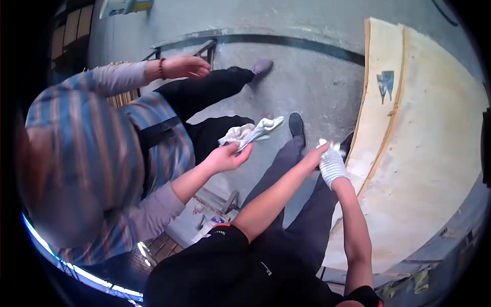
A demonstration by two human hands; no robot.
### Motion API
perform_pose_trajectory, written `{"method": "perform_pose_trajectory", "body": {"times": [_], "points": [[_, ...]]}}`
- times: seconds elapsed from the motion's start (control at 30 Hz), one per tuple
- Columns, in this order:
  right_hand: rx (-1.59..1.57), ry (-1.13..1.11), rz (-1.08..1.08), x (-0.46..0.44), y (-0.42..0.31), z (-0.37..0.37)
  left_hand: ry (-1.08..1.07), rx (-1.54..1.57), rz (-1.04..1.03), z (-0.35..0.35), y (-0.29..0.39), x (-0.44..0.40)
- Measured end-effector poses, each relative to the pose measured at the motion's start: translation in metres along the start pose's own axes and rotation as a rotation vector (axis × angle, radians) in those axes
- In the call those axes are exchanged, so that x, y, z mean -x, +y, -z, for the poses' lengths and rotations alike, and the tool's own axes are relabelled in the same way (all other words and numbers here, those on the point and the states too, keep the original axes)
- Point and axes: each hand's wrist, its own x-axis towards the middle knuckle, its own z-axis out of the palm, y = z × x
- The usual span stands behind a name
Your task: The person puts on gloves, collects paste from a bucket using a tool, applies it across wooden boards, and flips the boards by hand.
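Black shirt point(220, 273) nearest, left hand point(313, 157) touches striped, seemingly knitted glove point(332, 168).

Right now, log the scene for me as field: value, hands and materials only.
left hand: bare, at the finger end of the right glove; exact grip unclear
right hand: gloved, beside the left hand
right glove: pale with grey stripes, bare wrist beyond the cuff
co-worker's near hand: bare, holding bunched pale gloves
co-worker's other hand: bare, nothing visible in it
board: large pale wood sheet, beside the wearer's right arm
on board: dark wedge-shaped pieces, possibly scrapers
floor: grey, concrete-like
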Motion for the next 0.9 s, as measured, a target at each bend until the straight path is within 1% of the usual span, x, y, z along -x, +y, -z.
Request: {"method": "perform_pose_trajectory", "body": {"times": [0.03,0.07,0.13,0.17,0.2,0.23,0.27,0.3,0.33,0.4,0.43,0.47,0.53,0.57,0.6,0.67,0.7,0.73,0.77,0.8,0.87,0.9], "points": [[0.421,-0.099,0.040,0.005,-0.031,0.016,0.027,0.001,0.010,-0.002,0.006,0.016],[0.371,-0.164,-0.007,0.022,-0.060,0.031,0.050,-0.003,0.009,-0.002,0.007,0.034],[0.211,-0.041,0.253,0.049,-0.060,0.027,0.106,-0.051,-0.002,-0.006,0.008,0.068],[0.138,0.004,0.248,0.064,-0.074,0.032,0.123,-0.111,-0.066,-0.015,0.011,0.088],[0.061,0.043,0.235,0.078,-0.089,0.040,0.149,-0.161,-0.111,-0.020,0.011,0.096],[0.095,0.048,0.200,0.085,-0.093,0.041,0.196,-0.255,-0.177,-0.022,0.008,0.097],[0.074,0.098,0.165,0.097,-0.113,0.048,0.254,-0.369,-0.235,-0.022,0.010,0.096],[0.132,0.073,0.134,0.111,-0.151,0.069,0.305,-0.452,-0.267,-0.024,0.011,0.098],[0.195,0.045,0.097,0.135,-0.190,0.086,0.368,-0.611,-0.231,-0.030,0.019,0.116],[0.241,0.043,-0.084,0.123,-0.167,0.053,0.442,-0.611,-0.368,-0.039,0.023,0.138],[0.243,0.077,-0.073,0.145,-0.209,0.074,0.402,-0.833,-0.445,-0.034,0.022,0.119],[0.188,0.043,-0.115,0.178,-0.260,0.102,0.407,-0.785,-0.430,-0.050,0.029,0.139],[0.212,0.198,0.005,0.215,-0.280,0.105,0.416,-0.688,-0.383,-0.072,0.032,0.171],[0.203,0.209,-0.042,0.227,-0.285,0.111,0.407,-0.871,-0.470,-0.082,0.032,0.163],[0.192,0.219,-0.091,0.247,-0.314,0.124,0.413,-0.847,-0.472,-0.096,0.037,0.176],[0.276,0.074,-0.055,0.298,-0.379,0.151,0.421,-0.803,-0.463,-0.122,0.058,0.198],[0.376,-0.084,0.033,0.328,-0.420,0.169,0.431,-0.754,-0.478,-0.122,0.070,0.204],[0.475,-0.247,0.119,0.351,-0.447,0.181,0.441,-0.702,-0.493,-0.114,0.080,0.206],[0.368,-0.120,0.328,0.365,-0.460,0.182,0.451,-0.648,-0.512,-0.112,0.092,0.206],[0.281,-0.068,0.215,0.367,-0.480,0.196,0.401,-0.586,-0.568,-0.117,0.103,0.211],[0.065,0.039,-0.026,0.378,-0.515,0.213,0.307,-0.475,-0.681,-0.133,0.115,0.252],[0.166,0.195,-0.005,0.369,-0.488,0.214,0.279,-0.414,-0.673,-0.137,0.124,0.263]]}}
